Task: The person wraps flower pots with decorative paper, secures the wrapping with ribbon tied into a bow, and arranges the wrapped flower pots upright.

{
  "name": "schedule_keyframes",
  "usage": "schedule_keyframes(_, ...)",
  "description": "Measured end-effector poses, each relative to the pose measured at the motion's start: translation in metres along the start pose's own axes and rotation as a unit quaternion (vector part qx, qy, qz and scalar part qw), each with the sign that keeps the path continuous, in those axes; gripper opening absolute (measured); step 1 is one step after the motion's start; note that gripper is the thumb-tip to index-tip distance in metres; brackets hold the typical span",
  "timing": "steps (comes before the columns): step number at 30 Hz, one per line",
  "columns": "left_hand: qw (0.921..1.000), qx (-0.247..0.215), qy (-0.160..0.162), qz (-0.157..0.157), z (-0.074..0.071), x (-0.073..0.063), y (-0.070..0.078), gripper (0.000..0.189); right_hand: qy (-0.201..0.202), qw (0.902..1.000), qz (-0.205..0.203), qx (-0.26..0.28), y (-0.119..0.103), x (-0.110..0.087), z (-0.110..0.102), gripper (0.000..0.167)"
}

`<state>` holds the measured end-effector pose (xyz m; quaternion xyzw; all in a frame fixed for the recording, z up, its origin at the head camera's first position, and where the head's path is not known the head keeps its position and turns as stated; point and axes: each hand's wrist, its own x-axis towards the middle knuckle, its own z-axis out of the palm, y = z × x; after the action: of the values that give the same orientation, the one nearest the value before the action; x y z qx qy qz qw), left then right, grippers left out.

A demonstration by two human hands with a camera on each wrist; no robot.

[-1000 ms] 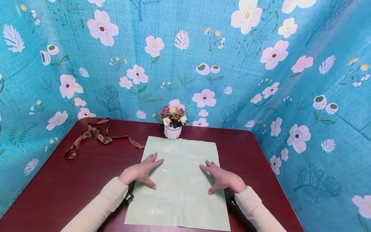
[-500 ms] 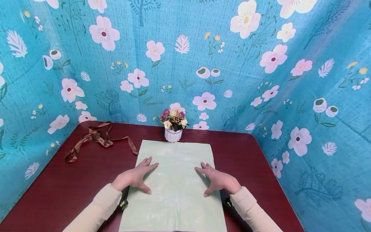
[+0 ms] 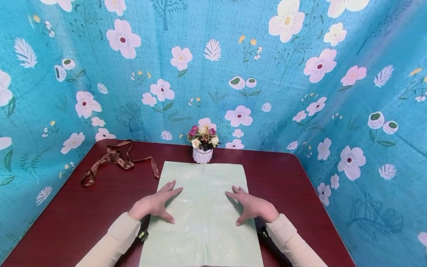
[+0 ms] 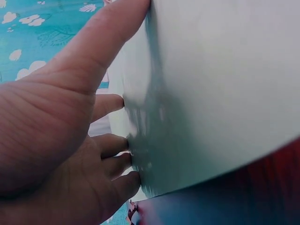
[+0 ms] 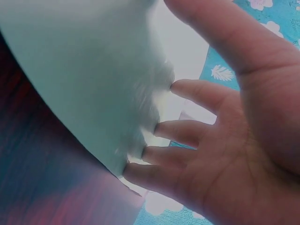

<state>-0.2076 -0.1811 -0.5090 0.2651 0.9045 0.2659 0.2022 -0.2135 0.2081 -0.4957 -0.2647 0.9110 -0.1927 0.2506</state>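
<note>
A pale green sheet, smooth and slightly shiny with a faint crease down its middle, lies flat on the dark red table. My left hand is spread over its left side, and my right hand over its right side. In the left wrist view the fingertips of the left hand touch the sheet. The right wrist view likewise has the fingertips of the right hand against the sheet. Neither hand grips anything.
A white pot of artificial-looking flowers stands just behind the sheet's far edge. A tangled brown ribbon lies at the back left of the table. A blue floral curtain encloses the back and sides.
The sheet has shifted a little left and nearer to me, with both hands moving along on it. The ribbon's loose end has changed its bend. The head view has also tilted slightly.
</note>
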Motion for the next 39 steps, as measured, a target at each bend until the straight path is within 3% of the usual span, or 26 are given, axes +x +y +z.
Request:
schedule_keyframes(11, 0.9999, 0.006, 0.007, 0.01, -0.001, 0.0, -0.001, 0.11, -0.002, 1.0, -0.001, 0.009, 0.0, 0.0, -0.002, 0.107)
schedule_keyframes(15, 0.9995, 0.019, 0.022, 0.011, -0.001, -0.001, -0.001, 0.112, 0.001, 1.0, -0.004, 0.006, 0.0, 0.001, -0.002, 0.108)
schedule_keyframes(19, 0.9972, 0.043, 0.047, 0.039, -0.002, -0.005, 0.003, 0.111, 0.002, 1.0, 0.002, -0.002, 0.001, 0.003, -0.003, 0.109)
schedule_keyframes(24, 0.993, 0.04, 0.059, 0.094, -0.001, -0.019, 0.017, 0.083, 0.002, 0.9998, 0.013, -0.011, -0.001, 0.002, -0.002, 0.109)
schedule_keyframes(29, 0.9892, 0.009, 0.062, 0.133, 0.012, -0.038, 0.026, 0.047, -0.001, 0.9994, 0.031, -0.017, -0.005, -0.004, 0.0, 0.107)
schedule_keyframes(34, 0.9915, -0.001, 0.043, 0.123, 0.025, -0.051, 0.03, 0.038, -0.002, 0.9988, 0.038, -0.029, -0.006, -0.005, -0.001, 0.108)
schedule_keyframes(39, 0.9922, 0.016, 0.05, 0.113, 0.032, -0.058, 0.034, 0.039, 0.004, 0.9992, 0.033, -0.024, -0.007, -0.003, -0.003, 0.108)
